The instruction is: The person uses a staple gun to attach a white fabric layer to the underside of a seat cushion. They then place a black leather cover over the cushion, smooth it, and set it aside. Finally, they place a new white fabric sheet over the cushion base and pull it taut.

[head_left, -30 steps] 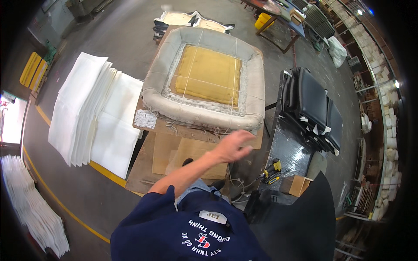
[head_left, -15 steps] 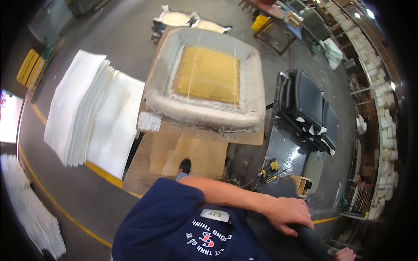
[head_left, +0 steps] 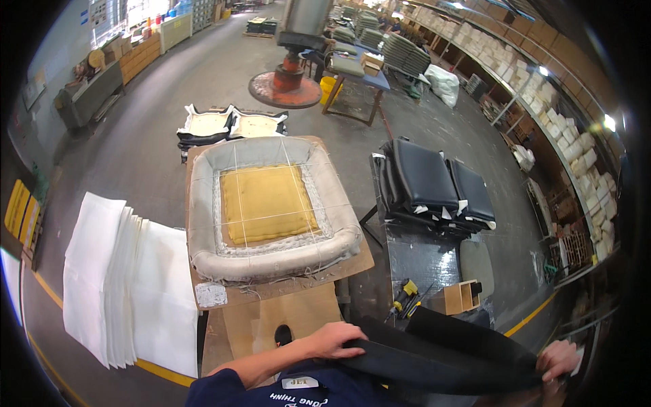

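The left hand [head_left: 340, 340] and right hand [head_left: 561, 359], fingers curled closed, grip opposite ends of a black sheet [head_left: 444, 366] before the navy shirt [head_left: 291, 393], taken up but only partly spread, with the grey padded form [head_left: 274, 262] beyond uncovered.

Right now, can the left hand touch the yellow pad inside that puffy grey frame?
Probably not without letting go: the left hand holds the black sheet, and the yellow pad lies farther forward, beyond the near side of the puffy frame.
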Motion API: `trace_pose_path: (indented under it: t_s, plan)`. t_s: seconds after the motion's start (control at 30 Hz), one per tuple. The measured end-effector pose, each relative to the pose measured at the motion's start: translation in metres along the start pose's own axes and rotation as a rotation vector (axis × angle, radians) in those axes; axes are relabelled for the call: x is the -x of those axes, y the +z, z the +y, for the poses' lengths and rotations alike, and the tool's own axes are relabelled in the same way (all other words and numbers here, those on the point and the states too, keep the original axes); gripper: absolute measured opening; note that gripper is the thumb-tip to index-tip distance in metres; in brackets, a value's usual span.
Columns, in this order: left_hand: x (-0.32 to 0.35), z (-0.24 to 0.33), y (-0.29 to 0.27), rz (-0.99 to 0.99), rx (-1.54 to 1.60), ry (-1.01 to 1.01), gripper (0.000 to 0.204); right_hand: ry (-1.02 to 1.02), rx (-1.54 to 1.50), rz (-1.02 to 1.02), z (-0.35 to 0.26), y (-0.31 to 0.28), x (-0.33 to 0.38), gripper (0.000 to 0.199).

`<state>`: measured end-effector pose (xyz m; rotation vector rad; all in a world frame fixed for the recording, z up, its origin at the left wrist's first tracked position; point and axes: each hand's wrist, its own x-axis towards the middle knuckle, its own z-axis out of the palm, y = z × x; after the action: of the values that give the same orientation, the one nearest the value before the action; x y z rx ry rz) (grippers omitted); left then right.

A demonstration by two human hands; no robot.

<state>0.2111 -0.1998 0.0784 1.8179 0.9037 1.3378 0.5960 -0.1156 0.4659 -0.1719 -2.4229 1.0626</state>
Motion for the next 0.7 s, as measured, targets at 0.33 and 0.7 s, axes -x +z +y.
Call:
trace_pose_path:
  t_s: [0.33,0.7]
  plan:
    - [0.073,-0.055,-0.086,0.4,-0.571,-0.285,0.041,0.497,0.72,0.514,0.075,0.074,-0.041,0.015]
    - [0.104,-0.083,-0.152,0.463,-0.818,-0.464,0.042,0.737,0.302,0.377,0.216,0.12,-0.02,0.016]
